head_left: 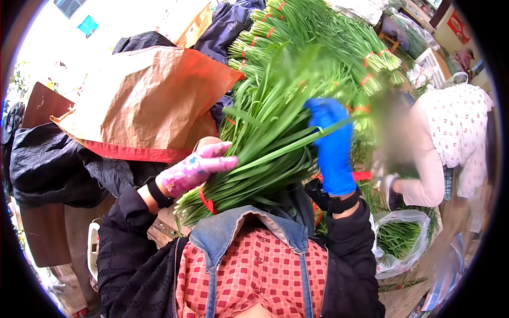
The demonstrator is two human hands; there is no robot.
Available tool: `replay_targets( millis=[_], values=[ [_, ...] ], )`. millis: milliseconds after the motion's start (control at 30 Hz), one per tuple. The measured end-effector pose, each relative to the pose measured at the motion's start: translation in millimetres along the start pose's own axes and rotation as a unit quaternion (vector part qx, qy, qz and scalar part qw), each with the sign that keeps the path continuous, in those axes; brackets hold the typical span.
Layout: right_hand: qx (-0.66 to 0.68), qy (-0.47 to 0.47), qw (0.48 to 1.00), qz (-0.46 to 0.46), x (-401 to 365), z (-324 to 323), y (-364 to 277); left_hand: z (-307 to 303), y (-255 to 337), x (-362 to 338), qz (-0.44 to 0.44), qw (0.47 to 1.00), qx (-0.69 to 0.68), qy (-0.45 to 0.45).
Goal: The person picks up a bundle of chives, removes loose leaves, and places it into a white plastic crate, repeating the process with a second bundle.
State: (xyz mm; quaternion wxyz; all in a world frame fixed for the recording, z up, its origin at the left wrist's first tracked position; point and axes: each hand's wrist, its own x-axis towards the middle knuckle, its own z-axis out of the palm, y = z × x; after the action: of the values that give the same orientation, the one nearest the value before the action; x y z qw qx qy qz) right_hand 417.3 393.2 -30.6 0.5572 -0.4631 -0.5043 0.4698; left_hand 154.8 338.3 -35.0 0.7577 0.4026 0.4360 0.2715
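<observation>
Left fingers [222, 153], pink-gloved, lie closed over a bundle of chives [265, 143] just above its red tie [208, 201]; the left hand [193, 169] is nearer the cut ends. Right fingers [322, 112], on the blue-gloved right hand [334, 151], appear to pinch its leaves further up. Long axis: lower left to upper right, tips away from the chest. Behind: stacked chive bundles [318, 37], a brown woven sack [143, 100]; right, a co-worker's floral sleeve [458, 124]

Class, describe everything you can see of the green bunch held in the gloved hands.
The bunch is long, flat, fresh green leaves, tied near the base by a red band. It lies slanted, stems lower left. The pink-gloved left hand grips near the band; the blue-gloved right hand grasps the leaves.
</observation>
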Motion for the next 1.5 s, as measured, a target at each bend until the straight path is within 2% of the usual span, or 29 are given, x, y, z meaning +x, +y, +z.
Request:
replay_targets(
  millis=[33,67,133,167,200,233,267,333,367,400,433,500,567,633,667,767,800,833,900,967,1033,1100,1133,1167,1233,1267,1300,1367,1500],
  values=[
    [0.000,0.001,1.000,0.001,1,-11,2,2,0,2,0.016,0.997,0.074,-0.032],
    [0.040,0.047,0.998,-0.006,2,-24,6,0,-5,3,0.034,0.991,0.132,-0.007],
    [0.079,0.096,0.992,-0.016,-1,-39,3,15,11,-2,0.037,0.990,0.133,-0.013],
    [0.038,0.113,0.993,-0.004,-9,-45,-6,16,14,-3,0.046,0.988,0.146,-0.010],
    [-0.003,0.128,0.992,0.009,-19,-54,-11,20,23,-8,0.039,0.995,0.088,-0.014],
    [-0.055,0.042,0.997,0.030,-27,-81,-9,24,34,-15,0.032,0.999,0.030,-0.018],
    [-0.092,0.012,0.994,0.061,-28,-96,-4,27,43,-22,0.053,0.998,0.029,-0.008],
    [-0.125,-0.023,0.987,0.095,-34,-118,15,31,57,-28,0.095,0.989,0.110,0.000],
    [-0.338,-0.030,0.941,-0.006,-40,-130,29,33,58,-29,0.130,0.982,0.137,0.005],
    [-0.531,-0.034,0.840,-0.107,-42,-132,32,25,54,-23,0.217,0.927,0.305,0.002],
    [-0.529,-0.034,0.841,-0.106,-43,-133,33,28,55,-24,0.224,0.855,0.466,0.042],
    [-0.408,0.065,0.910,-0.040,-46,-137,25,34,30,-17,0.254,0.780,0.564,0.099],
    [-0.183,0.114,0.976,-0.008,-49,-142,21,39,17,-12,0.251,0.738,0.625,0.057],
    [-0.379,0.129,0.909,-0.115,-56,-147,3,42,-1,-11,0.258,0.696,0.670,0.030],
    [-0.304,0.150,0.937,-0.082,-57,-150,4,43,-12,-9,0.303,0.677,0.671,0.018],
    [-0.297,0.166,0.940,-0.034,-63,-188,4,53,-23,-8,0.302,0.619,0.725,0.007],
    [-0.223,0.198,0.954,0.032,-65,-198,4,55,-25,-6,0.294,0.588,0.753,0.004],
    [-0.223,0.202,0.953,0.033,-68,-203,3,57,-27,-4,0.295,0.587,0.753,0.001],
    [-0.230,0.173,0.957,-0.036,-75,-206,-9,59,-31,-2,0.302,0.535,0.789,0.006],
    [-0.251,0.143,0.957,-0.005,-84,-206,-23,59,-40,-1,0.314,0.494,0.811,0.010],
    [-0.275,0.054,0.960,0.006,-89,-189,-34,63,-40,-1,0.320,0.466,0.825,0.009],
    [-0.219,-0.002,0.974,0.059,-97,-158,-39,65,-50,3,0.343,0.393,0.853,0.032],
    [-0.198,-0.033,0.977,-0.070,-96,-129,-22,68,-55,5,0.365,0.372,0.852,0.052],
    [-0.217,-0.082,0.962,-0.145,-93,-103,-17,69,-61,7,0.368,0.365,0.854,0.052],
    [-0.380,-0.168,0.843,-0.343,-86,-56,-11,72,-65,9,0.390,0.343,0.851,0.070],
    [-0.414,-0.163,0.816,-0.370,-86,-33,-5,71,-63,6,0.375,0.445,0.813,0.041],
    [-0.425,-0.149,0.800,-0.396,-83,-16,10,72,-77,7,0.323,0.494,0.804,0.070],
    [-0.486,-0.099,0.787,-0.368,-77,5,40,75,-49,-2,0.269,0.461,0.844,-0.055],
    [-0.512,-0.111,0.788,-0.324,-89,5,73,79,16,-27,0.182,0.663,0.703,-0.180]
  ],
)
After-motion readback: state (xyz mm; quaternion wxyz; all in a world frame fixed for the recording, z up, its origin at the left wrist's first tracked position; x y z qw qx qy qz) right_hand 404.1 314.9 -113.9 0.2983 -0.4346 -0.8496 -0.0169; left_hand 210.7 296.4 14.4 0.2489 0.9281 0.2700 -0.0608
